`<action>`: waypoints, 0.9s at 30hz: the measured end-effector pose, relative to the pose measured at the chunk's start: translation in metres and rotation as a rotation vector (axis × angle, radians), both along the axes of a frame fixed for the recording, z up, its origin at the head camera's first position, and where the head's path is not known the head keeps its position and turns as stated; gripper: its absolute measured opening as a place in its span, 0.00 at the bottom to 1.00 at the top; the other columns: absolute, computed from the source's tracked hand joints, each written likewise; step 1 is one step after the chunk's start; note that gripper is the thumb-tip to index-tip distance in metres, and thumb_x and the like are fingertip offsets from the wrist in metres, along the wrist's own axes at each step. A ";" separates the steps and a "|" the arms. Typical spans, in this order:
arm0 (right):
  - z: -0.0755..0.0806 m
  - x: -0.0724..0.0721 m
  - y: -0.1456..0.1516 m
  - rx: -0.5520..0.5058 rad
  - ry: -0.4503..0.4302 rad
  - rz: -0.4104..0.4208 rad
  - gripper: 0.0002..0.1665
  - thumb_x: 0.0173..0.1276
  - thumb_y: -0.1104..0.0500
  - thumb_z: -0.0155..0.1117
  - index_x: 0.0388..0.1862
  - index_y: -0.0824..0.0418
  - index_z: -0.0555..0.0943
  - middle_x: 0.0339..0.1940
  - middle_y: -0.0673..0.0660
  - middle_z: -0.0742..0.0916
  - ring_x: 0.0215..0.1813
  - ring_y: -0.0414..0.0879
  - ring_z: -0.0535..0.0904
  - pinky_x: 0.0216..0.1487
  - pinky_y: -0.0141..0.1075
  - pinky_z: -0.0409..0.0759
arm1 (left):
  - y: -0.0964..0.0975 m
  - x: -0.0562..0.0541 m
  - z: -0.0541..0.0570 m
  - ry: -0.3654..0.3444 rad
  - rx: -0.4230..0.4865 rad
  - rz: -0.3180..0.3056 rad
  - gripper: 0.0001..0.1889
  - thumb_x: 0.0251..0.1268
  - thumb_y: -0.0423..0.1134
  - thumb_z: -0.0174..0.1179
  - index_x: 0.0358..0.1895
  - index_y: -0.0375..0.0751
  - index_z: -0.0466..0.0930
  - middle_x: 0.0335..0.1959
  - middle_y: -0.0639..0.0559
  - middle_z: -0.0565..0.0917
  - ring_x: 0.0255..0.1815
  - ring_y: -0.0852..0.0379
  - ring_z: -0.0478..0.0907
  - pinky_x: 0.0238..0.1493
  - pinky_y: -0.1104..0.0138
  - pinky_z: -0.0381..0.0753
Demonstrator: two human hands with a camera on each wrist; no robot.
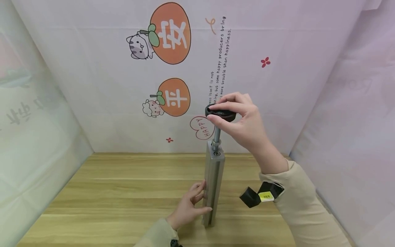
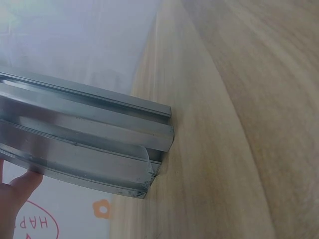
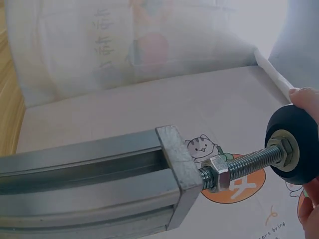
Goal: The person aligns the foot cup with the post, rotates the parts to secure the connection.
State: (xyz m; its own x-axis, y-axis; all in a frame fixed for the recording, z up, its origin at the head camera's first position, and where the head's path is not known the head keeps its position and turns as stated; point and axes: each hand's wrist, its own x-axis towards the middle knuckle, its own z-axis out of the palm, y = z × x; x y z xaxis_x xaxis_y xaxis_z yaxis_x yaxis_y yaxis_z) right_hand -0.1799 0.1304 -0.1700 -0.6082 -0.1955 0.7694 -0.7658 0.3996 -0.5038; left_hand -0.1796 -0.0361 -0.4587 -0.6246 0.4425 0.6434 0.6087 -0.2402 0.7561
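Note:
A slotted aluminium profile (image 1: 213,185) stands upright on the wooden table, its lower end touching the boards in the left wrist view. My left hand (image 1: 191,206) grips it low down, thumb on the near side and fingers on the far side. From the end plate (image 3: 178,162) on top rises a threaded rod (image 3: 256,162) with a hex nut (image 3: 219,173) close to the plate. A round black levelling foot (image 1: 226,115) caps the rod. Around its rim, the thumb and fingers of my right hand (image 1: 243,118) pinch it.
Wood-grain table (image 1: 139,185) lies under the profile. A printed white cloth (image 1: 92,68) with orange fruit drawings hangs behind, and pale cloth walls (image 1: 348,113) close in both sides. A black wrist camera mount (image 1: 256,196) sits on the right sleeve.

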 end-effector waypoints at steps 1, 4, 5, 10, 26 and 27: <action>0.000 0.000 -0.001 -0.003 0.021 -0.014 0.11 0.51 0.64 0.75 0.35 0.64 0.87 0.40 0.55 0.82 0.45 0.39 0.65 0.40 0.33 0.69 | 0.000 0.000 0.000 0.005 -0.003 0.003 0.44 0.55 0.24 0.63 0.73 0.42 0.49 0.66 0.52 0.62 0.67 0.67 0.60 0.61 0.66 0.76; -0.001 -0.001 -0.004 -0.019 0.085 -0.035 0.12 0.48 0.63 0.77 0.34 0.64 0.88 0.39 0.58 0.82 0.44 0.40 0.64 0.38 0.34 0.68 | 0.001 0.000 0.001 -0.007 -0.016 0.006 0.44 0.56 0.24 0.63 0.73 0.42 0.49 0.66 0.46 0.62 0.67 0.67 0.60 0.62 0.62 0.75; -0.001 -0.001 -0.005 -0.023 0.106 -0.042 0.12 0.47 0.63 0.77 0.33 0.64 0.88 0.38 0.59 0.82 0.43 0.40 0.63 0.38 0.34 0.67 | 0.001 0.000 0.001 -0.016 -0.022 0.006 0.44 0.56 0.24 0.63 0.73 0.43 0.49 0.66 0.45 0.62 0.67 0.67 0.60 0.62 0.61 0.75; -0.004 -0.001 -0.009 -0.033 0.197 -0.086 0.13 0.46 0.61 0.78 0.33 0.64 0.88 0.35 0.60 0.81 0.42 0.39 0.62 0.38 0.34 0.63 | 0.000 -0.001 0.002 -0.022 -0.019 -0.006 0.43 0.56 0.25 0.63 0.73 0.42 0.49 0.66 0.43 0.61 0.68 0.66 0.59 0.62 0.62 0.75; -0.007 0.000 -0.005 -0.011 0.309 -0.042 0.15 0.53 0.59 0.58 0.32 0.67 0.86 0.31 0.62 0.79 0.38 0.41 0.60 0.39 0.32 0.55 | -0.002 0.002 0.000 -0.013 -0.016 -0.005 0.44 0.56 0.24 0.63 0.73 0.42 0.48 0.66 0.50 0.61 0.68 0.66 0.59 0.62 0.66 0.75; -0.007 0.000 -0.004 -0.011 0.306 -0.044 0.14 0.53 0.59 0.60 0.32 0.67 0.85 0.31 0.62 0.79 0.38 0.40 0.60 0.39 0.32 0.55 | -0.002 0.002 0.001 -0.019 -0.017 -0.004 0.44 0.56 0.24 0.63 0.73 0.42 0.48 0.66 0.50 0.61 0.68 0.66 0.59 0.62 0.66 0.75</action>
State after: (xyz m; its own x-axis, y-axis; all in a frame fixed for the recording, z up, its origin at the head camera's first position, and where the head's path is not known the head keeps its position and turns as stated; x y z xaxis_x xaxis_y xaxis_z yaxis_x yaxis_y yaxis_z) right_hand -0.1797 0.1260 -0.1770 -0.3557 -0.1645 0.9200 -0.8649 0.4311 -0.2573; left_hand -0.1772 -0.0385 -0.4582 -0.6344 0.4562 0.6240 0.5935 -0.2296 0.7714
